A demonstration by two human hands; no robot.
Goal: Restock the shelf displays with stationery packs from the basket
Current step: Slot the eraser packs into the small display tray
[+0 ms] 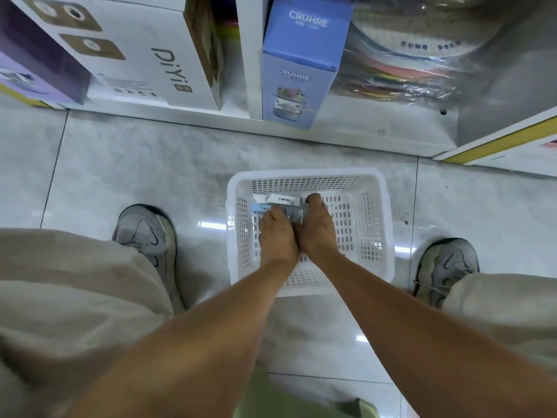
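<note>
Stationery packs [278, 203] lie in a small heap on the floor of the white basket [381, 224], toward its left wall, and both hands are down among them. The left hand [275, 236] rests on top of the heap with its fingers reaching forward over a blue-edged pack; the right hand [316, 227] sits just beside it, touching it, fingers curled down over the right end of the same heap. Whether either hand has a firm hold is hard to say, since the fingertips are hidden behind the packs and the knuckles.

The basket stands on the tiled floor between the two grey shoes, just short of the bottom shelf [346, 132], where a blue CRUHRE box [297, 86] stands beyond the basket's far wall and a white DiYi box [144, 52] lies further left.

My worry is the gather itself. The packs look thin and slick, and they overlap loosely, so a two-handed squeeze could fan them out and let the lowest ones slip back. A flat white pack at the far edge of the heap seems outside both hands and may be left behind. Lifting too fast could also snag a corner in the basket's slotted wall and drag the light basket along.
</note>
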